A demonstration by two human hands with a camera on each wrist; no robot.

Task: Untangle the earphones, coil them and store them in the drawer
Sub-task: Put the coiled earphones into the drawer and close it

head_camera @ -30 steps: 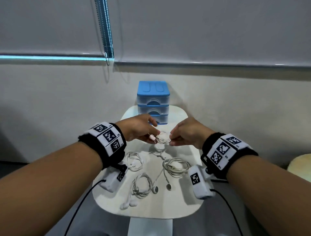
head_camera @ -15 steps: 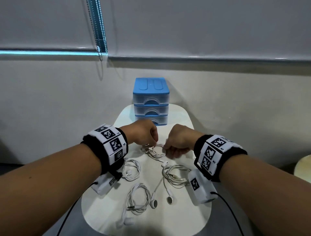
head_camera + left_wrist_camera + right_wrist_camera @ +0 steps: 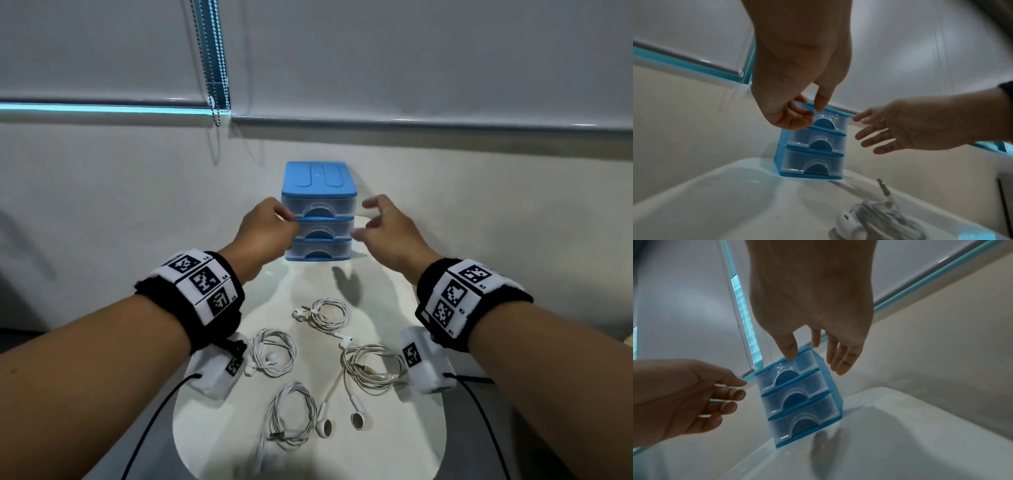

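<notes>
- We bring both hands to the far drawer unit, judging a drawer must open first.
- Left hand fingers loosely curled, empty; right hand fingers spread, empty.
- Four coiled earphones lie near us on the tabletop.

surface: white table | on it: blue drawer unit at back; four coiled white earphones in front

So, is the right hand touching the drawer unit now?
Apart. The left wrist view shows the right hand open, with wall visible between its fingertips and the drawer unit.
</notes>
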